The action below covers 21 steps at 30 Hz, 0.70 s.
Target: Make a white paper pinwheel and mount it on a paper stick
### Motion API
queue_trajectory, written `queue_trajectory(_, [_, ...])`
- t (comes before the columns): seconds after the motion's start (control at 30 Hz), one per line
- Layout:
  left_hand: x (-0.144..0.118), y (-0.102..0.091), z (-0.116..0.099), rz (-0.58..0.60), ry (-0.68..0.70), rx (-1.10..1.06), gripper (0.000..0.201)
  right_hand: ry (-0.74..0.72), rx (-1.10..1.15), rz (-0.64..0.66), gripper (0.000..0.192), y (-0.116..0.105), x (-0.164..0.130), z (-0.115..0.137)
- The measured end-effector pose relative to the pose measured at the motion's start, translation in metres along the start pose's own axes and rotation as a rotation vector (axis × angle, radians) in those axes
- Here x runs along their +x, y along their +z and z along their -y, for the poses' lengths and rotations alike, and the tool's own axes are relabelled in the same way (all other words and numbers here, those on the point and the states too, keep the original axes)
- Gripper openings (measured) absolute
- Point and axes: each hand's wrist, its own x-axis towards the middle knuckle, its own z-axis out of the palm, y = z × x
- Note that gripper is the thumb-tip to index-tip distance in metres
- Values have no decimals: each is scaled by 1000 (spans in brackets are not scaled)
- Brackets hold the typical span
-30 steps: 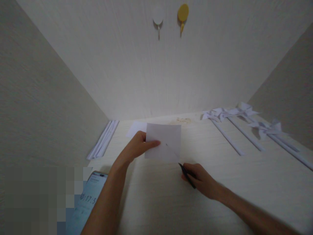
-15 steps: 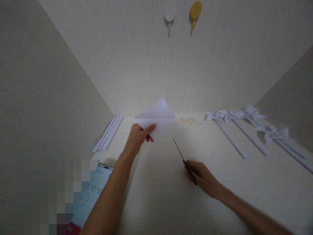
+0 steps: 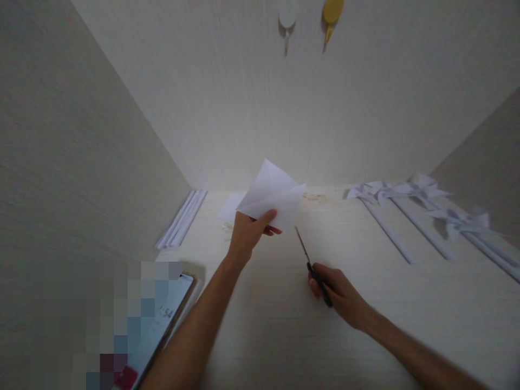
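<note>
My left hand (image 3: 249, 234) pinches the lower edge of a white sheet of paper (image 3: 272, 194) and holds it up above the pale wooden table (image 3: 284, 325), tilted with a corner pointing up. My right hand (image 3: 339, 295) grips a pair of black-handled scissors (image 3: 311, 262) low over the table; the blades point up and away toward the paper's lower right corner, close to it but apart from it.
Several white paper pinwheels on white sticks (image 3: 406, 216) lie at the right. A bundle of white sticks (image 3: 182, 216) lies along the left wall. Another white sheet (image 3: 229, 207) lies behind my left hand. A phone (image 3: 162, 319) rests at the lower left. Two wall hooks (image 3: 311, 16) hang above.
My left hand lifted the paper off the scissors' blade and turned it, moving slightly right. The right hand with the scissors stayed low and shifted a little toward the paper.
</note>
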Motion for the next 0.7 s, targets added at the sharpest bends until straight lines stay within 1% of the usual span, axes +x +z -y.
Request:
queue_trajectory(0.3, [-4, 6, -2, 20, -34, -1, 33, -45, 49, -2, 36, -1, 0, 0])
queue_trajectory(0.43, [-6, 10, -1, 5, -40, -21, 36, -51, 47, -12, 40, -1, -1, -1])
queue_trajectory(0.7, [-8, 15, 2, 17, -75, -40, 32, -60, 47, -16, 41, -1, 0, -2])
